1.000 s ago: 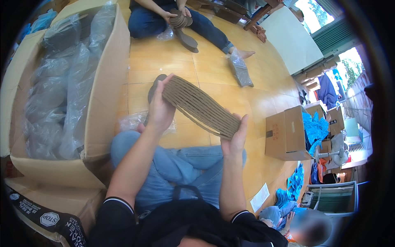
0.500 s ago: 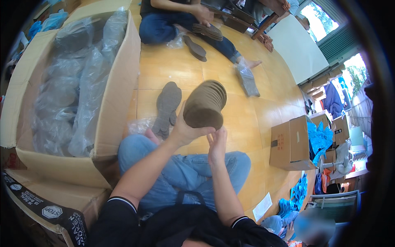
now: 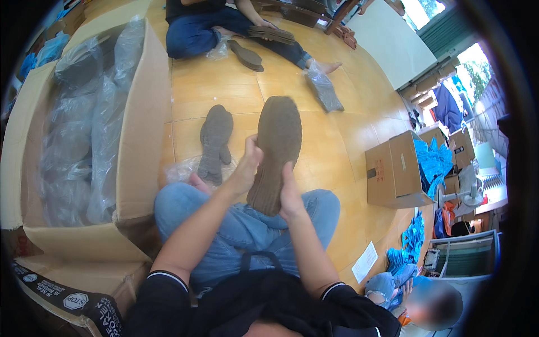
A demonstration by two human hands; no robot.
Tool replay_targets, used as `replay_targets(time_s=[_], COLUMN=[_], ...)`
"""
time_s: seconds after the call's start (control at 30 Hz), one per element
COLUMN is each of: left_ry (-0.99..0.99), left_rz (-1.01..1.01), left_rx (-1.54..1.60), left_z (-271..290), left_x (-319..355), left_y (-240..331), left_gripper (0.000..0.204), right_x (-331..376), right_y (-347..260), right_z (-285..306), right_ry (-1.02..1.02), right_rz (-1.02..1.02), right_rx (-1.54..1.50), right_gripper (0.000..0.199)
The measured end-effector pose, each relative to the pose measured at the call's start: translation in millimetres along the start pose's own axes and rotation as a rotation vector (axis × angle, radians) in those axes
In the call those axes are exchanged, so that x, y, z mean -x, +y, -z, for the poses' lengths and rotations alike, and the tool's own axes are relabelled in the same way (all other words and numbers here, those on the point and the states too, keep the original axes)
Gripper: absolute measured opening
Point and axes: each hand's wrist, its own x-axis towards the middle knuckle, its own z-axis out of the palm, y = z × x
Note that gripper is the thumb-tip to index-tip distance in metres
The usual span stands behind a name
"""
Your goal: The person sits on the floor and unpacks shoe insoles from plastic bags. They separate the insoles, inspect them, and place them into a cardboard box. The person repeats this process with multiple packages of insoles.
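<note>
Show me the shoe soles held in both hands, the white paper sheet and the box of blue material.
Stack of shoe soles [image 3: 277, 145]: head view, middle of the nearest sole.
White paper sheet [image 3: 365, 262]: head view, middle of its face.
Cardboard box [image 3: 400, 177]: head view, its side wall.

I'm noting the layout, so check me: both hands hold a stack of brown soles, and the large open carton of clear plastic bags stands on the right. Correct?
Not quite: in the head view, the large open carton stands on the left, not the right. The rest holds: the left hand and right hand hold the stack of brown soles.
</note>
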Motion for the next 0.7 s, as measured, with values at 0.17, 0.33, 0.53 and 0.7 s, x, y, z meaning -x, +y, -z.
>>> replay_targets(time_s=[0.17,0.33,0.53,0.7], left_ry=[0.165,0.094,0.075,0.034], left_rz=[0.108,0.155,0.131,0.224], left_rx=[0.245,0.201,0.209,0.503], left_z=[8,6,-12,-9], left_x=[-9,-6,-2,1], left_y=[3,6,4,4], left_gripper=[0.067,0.065,0.066,0.062], right_x=[6,11,-1,-9], right_y=[-26,-28,-34,-18], right_z=[-3,-7,-10,-25], right_ry=[-0.264,-0.293,0.124,0.115], right_rz=[-0.273,-0.202,-0.086,0.2], right_rx=[-1.104,-1.02,0.177,0.638], right_gripper=[0.071,0.07,0.067,0.062])
